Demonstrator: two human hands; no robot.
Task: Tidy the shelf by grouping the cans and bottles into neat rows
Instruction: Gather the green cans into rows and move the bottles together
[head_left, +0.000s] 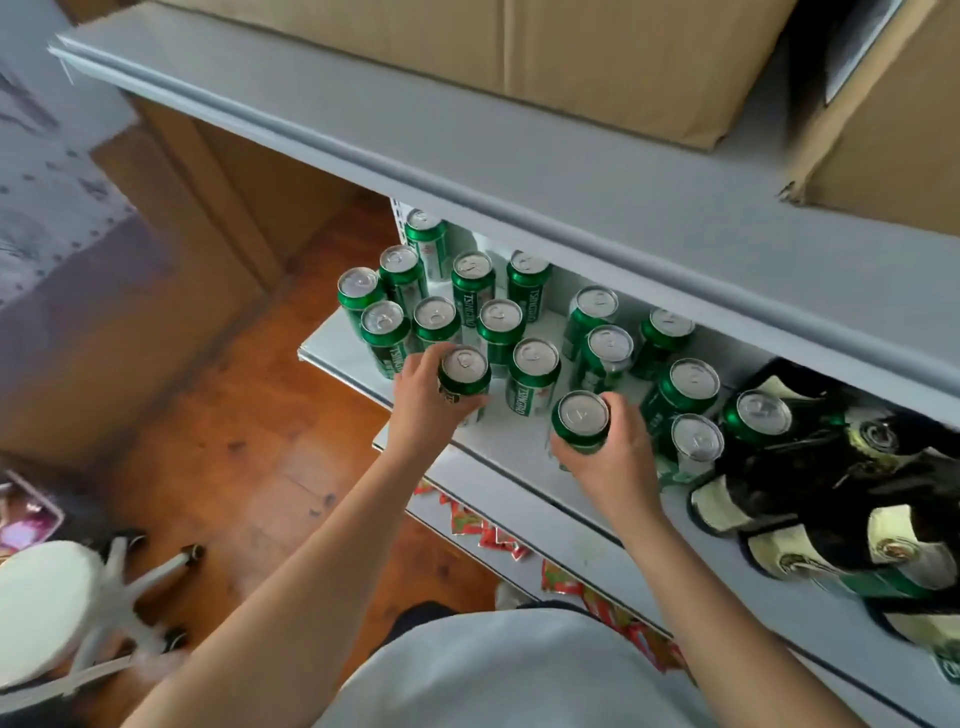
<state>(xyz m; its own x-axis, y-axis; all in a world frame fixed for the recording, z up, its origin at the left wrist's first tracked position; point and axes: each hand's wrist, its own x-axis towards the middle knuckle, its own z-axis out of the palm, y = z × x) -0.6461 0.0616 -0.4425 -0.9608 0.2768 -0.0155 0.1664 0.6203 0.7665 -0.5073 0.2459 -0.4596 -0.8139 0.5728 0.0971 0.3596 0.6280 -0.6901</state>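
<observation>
Grey metal shelf (524, 441) at mid height, stocked with green cans and dark bottles (810, 499), cardboard boxes (597, 57) above.

Bottles lie on their sides at the right end; about seventeen cans stand upright in loose, uneven ranks to their left. Left hand (423, 402) grasps one can (464, 375) at the front edge of the left cluster; right hand (608, 447) grasps another can (582, 422) near the front, between the clusters. Judged advice: keep each can upright, set it just beside its neighbour so the tops align front to back, and close the open gap mid-shelf before dealing with the bottles.
</observation>
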